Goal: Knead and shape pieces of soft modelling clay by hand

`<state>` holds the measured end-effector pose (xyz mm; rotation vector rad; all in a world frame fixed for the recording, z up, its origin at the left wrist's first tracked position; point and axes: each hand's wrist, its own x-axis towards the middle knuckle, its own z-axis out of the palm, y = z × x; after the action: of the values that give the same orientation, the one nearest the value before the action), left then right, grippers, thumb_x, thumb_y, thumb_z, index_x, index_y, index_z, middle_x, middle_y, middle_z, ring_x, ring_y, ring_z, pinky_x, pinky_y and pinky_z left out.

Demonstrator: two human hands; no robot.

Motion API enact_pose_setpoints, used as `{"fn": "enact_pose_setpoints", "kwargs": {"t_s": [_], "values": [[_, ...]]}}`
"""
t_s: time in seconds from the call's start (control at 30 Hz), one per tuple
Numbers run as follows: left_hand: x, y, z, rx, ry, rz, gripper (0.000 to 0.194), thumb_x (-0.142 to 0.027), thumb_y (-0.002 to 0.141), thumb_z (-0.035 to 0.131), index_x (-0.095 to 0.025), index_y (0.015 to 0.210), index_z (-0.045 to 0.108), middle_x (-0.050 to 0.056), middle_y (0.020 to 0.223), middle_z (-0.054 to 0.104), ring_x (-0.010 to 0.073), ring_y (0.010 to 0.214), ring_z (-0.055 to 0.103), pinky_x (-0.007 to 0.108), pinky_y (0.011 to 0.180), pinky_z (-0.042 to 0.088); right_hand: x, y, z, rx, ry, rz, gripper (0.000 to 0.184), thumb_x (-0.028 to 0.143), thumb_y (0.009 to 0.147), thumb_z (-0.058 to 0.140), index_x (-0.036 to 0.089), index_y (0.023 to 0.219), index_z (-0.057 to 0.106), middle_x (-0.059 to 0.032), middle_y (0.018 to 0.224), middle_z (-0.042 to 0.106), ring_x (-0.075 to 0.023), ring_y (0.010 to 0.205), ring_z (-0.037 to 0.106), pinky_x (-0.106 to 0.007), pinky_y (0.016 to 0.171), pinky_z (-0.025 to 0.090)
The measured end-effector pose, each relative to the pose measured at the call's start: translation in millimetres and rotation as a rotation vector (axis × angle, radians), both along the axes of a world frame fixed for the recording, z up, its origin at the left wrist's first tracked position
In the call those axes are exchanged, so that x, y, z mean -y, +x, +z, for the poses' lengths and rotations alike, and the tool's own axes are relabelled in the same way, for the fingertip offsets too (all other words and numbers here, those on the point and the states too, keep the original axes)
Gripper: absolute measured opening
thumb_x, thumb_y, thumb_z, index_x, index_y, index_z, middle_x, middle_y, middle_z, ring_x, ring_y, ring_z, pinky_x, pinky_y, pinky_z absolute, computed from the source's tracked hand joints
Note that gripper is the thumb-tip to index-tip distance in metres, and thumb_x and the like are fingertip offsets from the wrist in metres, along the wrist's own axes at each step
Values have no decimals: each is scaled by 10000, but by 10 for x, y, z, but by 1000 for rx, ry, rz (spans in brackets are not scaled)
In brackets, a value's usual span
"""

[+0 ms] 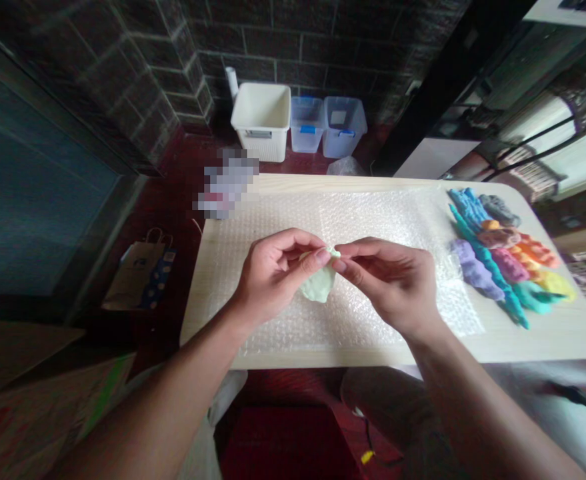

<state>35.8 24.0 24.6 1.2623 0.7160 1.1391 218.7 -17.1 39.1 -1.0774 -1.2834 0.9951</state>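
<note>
In front of me, above the middle of the table, my left hand [283, 273] and my right hand [387, 277] meet at a pale green soft piece [317, 285]. The thumb and fingers of each hand pinch its narrow top edge. Its rounded, smooth lower part hangs below the left thumb; the fingers hide some of it. I cannot tell exactly what material it is. Beneath the hands lies a sheet of clear bubble wrap [273, 333] spread over the light wooden table [573, 333].
Several lumpy soft pieces in many colours [513, 260] lie at the table's right end. Beyond the far edge stand a white bin [263, 127] and two clear plastic boxes [343, 130]. A paper bag [135, 270] is on the floor at left. A blurred-out item [227, 183] overlaps the far left corner.
</note>
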Motion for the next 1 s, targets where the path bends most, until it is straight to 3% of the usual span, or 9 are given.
{"fn": "enact_pose_setpoints", "kwargs": {"t_s": [0.3, 0.8, 1.0], "values": [[-5, -4, -8, -39, 24, 19, 201, -331, 826, 892, -175, 895, 785, 51, 882, 809, 169, 801, 772, 248, 714, 619, 7, 8, -10, -20, -47, 10, 148, 214, 802, 919, 238, 936, 862, -36, 876, 832, -163, 765, 747, -294, 702, 613], [6, -3, 1, 4, 34, -15, 144, -274, 837, 883, -176, 898, 797, 38, 865, 811, 144, 792, 772, 213, 719, 618, -3, 0, 2, 27, 50, 9, 113, 183, 832, 893, 240, 923, 859, -35, 871, 816, -155, 776, 728, -295, 689, 582], [7, -10, -9, -2, 31, -27, 130, -271, 863, 858, -175, 925, 795, 47, 896, 814, 153, 835, 782, 222, 753, 627, 4, -8, 11, 5, 18, 2, 80, 189, 845, 878, 232, 906, 851, -31, 841, 803, -153, 746, 715, -293, 661, 577]]}}
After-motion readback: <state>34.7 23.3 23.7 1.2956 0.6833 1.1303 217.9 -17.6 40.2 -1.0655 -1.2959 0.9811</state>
